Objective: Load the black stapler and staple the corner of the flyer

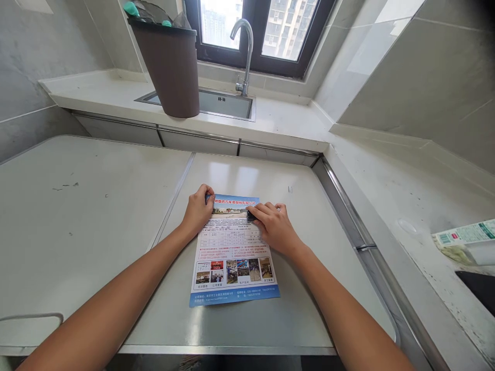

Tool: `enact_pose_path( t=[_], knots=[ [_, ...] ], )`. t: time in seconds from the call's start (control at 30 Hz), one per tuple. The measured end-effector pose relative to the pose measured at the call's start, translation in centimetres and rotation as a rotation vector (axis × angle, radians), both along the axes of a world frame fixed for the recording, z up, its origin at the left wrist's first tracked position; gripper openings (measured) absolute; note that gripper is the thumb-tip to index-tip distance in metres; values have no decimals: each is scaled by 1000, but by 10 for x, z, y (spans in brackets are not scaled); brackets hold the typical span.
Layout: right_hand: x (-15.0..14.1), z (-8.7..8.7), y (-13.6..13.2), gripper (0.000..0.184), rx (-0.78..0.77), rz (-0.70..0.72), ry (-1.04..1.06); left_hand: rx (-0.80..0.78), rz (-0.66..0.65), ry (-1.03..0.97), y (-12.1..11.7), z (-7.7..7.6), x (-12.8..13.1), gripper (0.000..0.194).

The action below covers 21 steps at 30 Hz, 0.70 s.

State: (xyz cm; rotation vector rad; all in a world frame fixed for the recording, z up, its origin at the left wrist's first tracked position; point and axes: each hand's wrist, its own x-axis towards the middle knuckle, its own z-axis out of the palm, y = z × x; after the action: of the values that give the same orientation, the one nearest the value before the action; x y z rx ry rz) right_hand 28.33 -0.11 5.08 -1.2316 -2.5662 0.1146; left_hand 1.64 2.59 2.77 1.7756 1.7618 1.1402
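Forearms (333, 288), flyer (234, 252) between left hand (198, 208) and right hand (277, 226) with black object (251, 215)

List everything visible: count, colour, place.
Flyer: 1, blue, white, centre
Small object: 1, black, over flyer
Panels: 2, pale, foreground
Counter: 1, white, back, right
Sink: 1, steel, back
Faucet: 1, chrome, behind sink
Window: 1, dark frame, back
Bin: 1, brown, by sink
Bin contents: uncounted, partly teal
Walls: several, grey, sides
Pack: 1, white, green, right
Flat item: 1, black, right edge
Forearms: 2, bare, foreground
Left hand: 1, bare, flyer corner
Right hand: 1, holding small object
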Motion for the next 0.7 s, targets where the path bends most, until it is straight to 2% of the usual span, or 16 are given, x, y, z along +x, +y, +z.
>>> enact_pose_path(
  t=[0.47, 0.7],
  knots=[
    [-1, 1, -1, 42, -8, -9, -12, 4, -3, 6, 0, -1, 0, 4],
    [-11, 2, -6, 43, -33, -93, -80, -6, 1, 11, 2, -3, 0, 4]
  ],
)
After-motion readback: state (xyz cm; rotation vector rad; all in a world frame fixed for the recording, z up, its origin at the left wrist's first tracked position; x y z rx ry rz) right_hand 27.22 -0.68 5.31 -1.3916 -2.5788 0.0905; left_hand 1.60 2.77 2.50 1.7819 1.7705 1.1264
